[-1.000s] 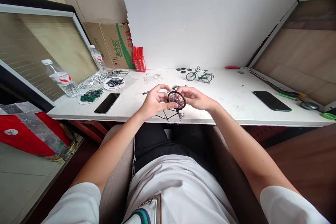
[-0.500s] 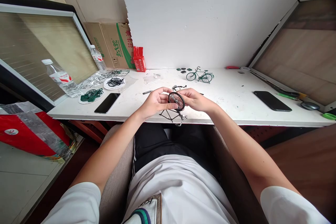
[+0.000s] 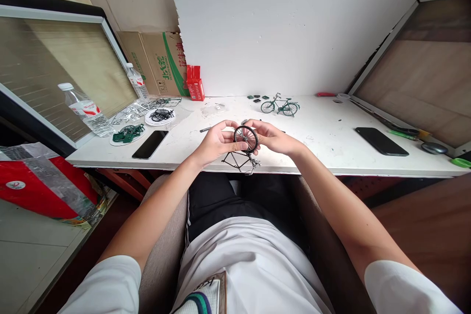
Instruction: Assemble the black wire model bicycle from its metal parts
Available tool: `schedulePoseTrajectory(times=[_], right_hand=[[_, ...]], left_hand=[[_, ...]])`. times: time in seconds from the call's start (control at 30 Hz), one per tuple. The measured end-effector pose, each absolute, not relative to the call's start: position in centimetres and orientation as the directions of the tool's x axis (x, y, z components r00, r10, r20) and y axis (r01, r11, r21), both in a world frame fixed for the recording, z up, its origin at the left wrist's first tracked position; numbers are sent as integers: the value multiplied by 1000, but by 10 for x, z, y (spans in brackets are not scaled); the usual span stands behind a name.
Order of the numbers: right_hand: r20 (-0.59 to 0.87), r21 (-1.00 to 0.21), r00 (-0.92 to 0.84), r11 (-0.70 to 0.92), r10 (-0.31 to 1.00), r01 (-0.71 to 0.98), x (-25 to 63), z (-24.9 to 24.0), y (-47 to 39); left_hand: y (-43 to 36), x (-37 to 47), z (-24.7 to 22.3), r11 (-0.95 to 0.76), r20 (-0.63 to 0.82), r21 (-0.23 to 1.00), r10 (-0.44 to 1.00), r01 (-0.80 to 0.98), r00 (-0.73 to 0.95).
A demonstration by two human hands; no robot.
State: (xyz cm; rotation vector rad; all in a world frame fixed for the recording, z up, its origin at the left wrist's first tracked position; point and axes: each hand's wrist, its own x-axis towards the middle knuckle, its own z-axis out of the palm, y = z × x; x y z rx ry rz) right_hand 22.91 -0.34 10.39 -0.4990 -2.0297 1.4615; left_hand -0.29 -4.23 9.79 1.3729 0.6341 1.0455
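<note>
Between my hands, above the front edge of the table, is a black model bicycle (image 3: pixel 238 161) with its frame hanging below a spoked wheel (image 3: pixel 246 138). My left hand (image 3: pixel 217 141) is closed on the wheel from the left, thumb across its lower spokes. From the right, my right hand (image 3: pixel 270 138) pinches at the wheel's rim; its fingertips are partly hidden behind the wheel. Behind them on the table stands a finished-looking green model bicycle (image 3: pixel 280 106), upright.
At left are a white plate of black parts (image 3: pixel 147 120), green parts (image 3: pixel 128 132), a phone (image 3: pixel 150 144) and water bottles (image 3: pixel 86 110). A red box (image 3: pixel 195 83) stands at the back. A second phone (image 3: pixel 381 141) and a mouse (image 3: pixel 434 147) lie at right.
The wheel and frame have shifted slightly up and left with my hands. My right fingers have moved a little along the wheel's rim. Both hands keep their hold.
</note>
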Motion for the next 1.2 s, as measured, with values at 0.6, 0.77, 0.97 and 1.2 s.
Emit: schedulePoseTrajectory(times=[0.6, 0.77, 0.97, 1.2], right_hand=[[187, -951, -785, 310, 590, 6, 228, 102, -4], [184, -947, -775, 319, 604, 24, 225, 105, -7], [171, -925, -747, 366, 643, 104, 223, 105, -6], [213, -909, -701, 401, 680, 114, 222, 104, -4]], left_hand=[[-42, -2, 97, -128, 208, 970, 873, -205, 441], [-43, -2, 97, -138, 211, 972, 873, -192, 439], [-42, 0, 95, -135, 213, 972, 854, -193, 475], [-41, 0, 94, -149, 218, 972, 855, -180, 470]])
